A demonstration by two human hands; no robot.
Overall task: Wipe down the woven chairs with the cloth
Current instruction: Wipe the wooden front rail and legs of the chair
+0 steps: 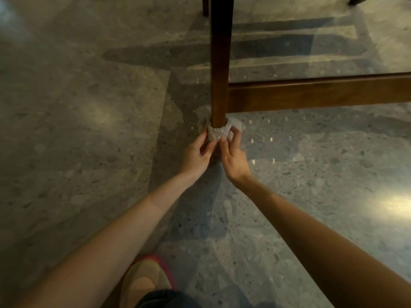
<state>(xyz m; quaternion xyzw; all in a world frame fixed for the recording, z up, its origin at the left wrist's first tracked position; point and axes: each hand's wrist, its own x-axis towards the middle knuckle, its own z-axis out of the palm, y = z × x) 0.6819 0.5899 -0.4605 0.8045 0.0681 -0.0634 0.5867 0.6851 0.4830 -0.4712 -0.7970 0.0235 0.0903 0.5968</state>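
Under my fingers (223,144) the floor (77,152) is polished grey terrazzo flecked with darker chips, paler to their left. Just right of them, rows of small bright reflections (271,138) dot the gloss, and a broad warm glare (395,205) lies farther right, nearer me. Far beyond them a dark furniture foot (355,0) meets the floor.

No text, label, brand, number or sign can be read anywhere in the view.
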